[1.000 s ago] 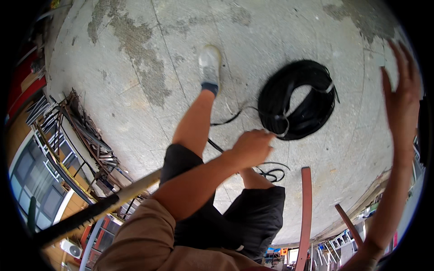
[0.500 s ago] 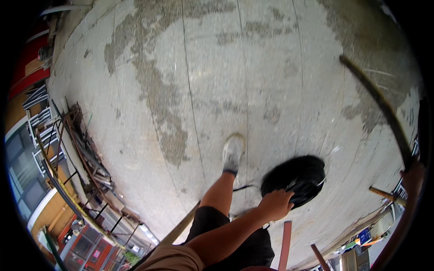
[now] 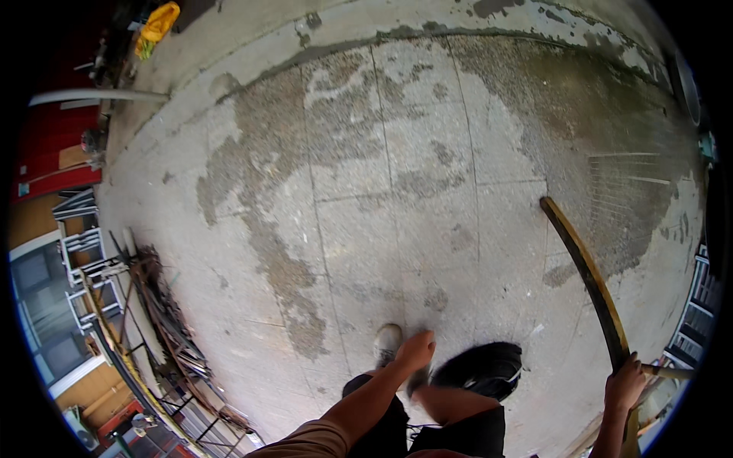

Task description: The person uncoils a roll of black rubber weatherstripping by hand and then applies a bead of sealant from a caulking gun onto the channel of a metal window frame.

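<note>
My right hand (image 3: pixel 626 382) is wrapped round a long wooden pole (image 3: pixel 584 263) at the right, close to a short wooden crosspiece (image 3: pixel 666 372). Bowed by the lens, the pole reaches forward over the floor. My left hand (image 3: pixel 417 349) hangs in front of my legs, its fingers curled into a loose fist with nothing visible in them. A round black thing (image 3: pixel 479 368), perhaps a coil of hose, lies on the floor right of that hand, apart from it. My legs cover its near side.
Cracked, stained concrete (image 3: pixel 397 229) spreads ahead. Metal bars and scrap (image 3: pixel 164 305) lie along the left, near pale metal frames (image 3: pixel 92 256) by a building. A yellow bundle (image 3: pixel 159 23) is at the far left. A ladder-like metal frame (image 3: pixel 696 305) stands at the right edge.
I have stepped forward, so the floor and black thing sit lower in view. My left hand has swung left, away from the black thing. The pole's far end has dropped lower in view.
</note>
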`<state>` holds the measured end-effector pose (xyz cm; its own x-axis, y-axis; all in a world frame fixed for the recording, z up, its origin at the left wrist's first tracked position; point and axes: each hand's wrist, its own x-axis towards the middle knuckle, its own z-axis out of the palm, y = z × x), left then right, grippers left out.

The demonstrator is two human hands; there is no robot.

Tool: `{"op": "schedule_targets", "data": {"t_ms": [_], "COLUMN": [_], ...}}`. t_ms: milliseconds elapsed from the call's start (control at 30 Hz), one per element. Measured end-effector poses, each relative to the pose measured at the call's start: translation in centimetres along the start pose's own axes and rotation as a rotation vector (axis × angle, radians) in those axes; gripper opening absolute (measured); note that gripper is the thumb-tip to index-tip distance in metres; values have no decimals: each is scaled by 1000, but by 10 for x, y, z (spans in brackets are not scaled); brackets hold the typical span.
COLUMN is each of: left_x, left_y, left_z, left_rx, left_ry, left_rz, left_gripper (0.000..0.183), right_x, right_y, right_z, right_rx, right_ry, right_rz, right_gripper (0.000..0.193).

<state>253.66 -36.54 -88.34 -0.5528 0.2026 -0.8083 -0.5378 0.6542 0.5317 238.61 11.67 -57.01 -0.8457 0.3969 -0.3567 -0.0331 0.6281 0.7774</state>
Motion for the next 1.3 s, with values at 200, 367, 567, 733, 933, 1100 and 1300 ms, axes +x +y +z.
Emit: {"op": "schedule_targets", "data": {"t_ms": [200, 367, 567, 733, 933, 1100, 1300], "left_x": [-32, -68, -134, -110, -50, 32, 88], "left_y": [-39, -134, -103, -51, 56, 168, 308], "left_z": [-116, -228, -326, -350, -484, -626, -810], "left_rx": [152, 406, 311, 43, 81, -15, -450], "left_ry": [127, 199, -8, -128, -277, -246, 136], "left_rz": [-69, -257, -470, -638, -610, -464, -372], "left_gripper": [38, 40, 37, 38, 40, 38, 28], "right_x": [0, -20, -44, 3, 109, 243, 365], "right_y": [-6, -13, -24, -35, -127, -140, -76], "right_z": [14, 39, 74, 50, -52, -276, -421], "right_rx": [46, 66, 5, 171, 823, 827, 857], "right_ry": [-228, -135, 282, 185, -6, -500, -864], "right_rz": [-29, -124, -180, -256, -858, -774, -411], "right_gripper": [44, 41, 32, 23, 36, 42, 59]}}
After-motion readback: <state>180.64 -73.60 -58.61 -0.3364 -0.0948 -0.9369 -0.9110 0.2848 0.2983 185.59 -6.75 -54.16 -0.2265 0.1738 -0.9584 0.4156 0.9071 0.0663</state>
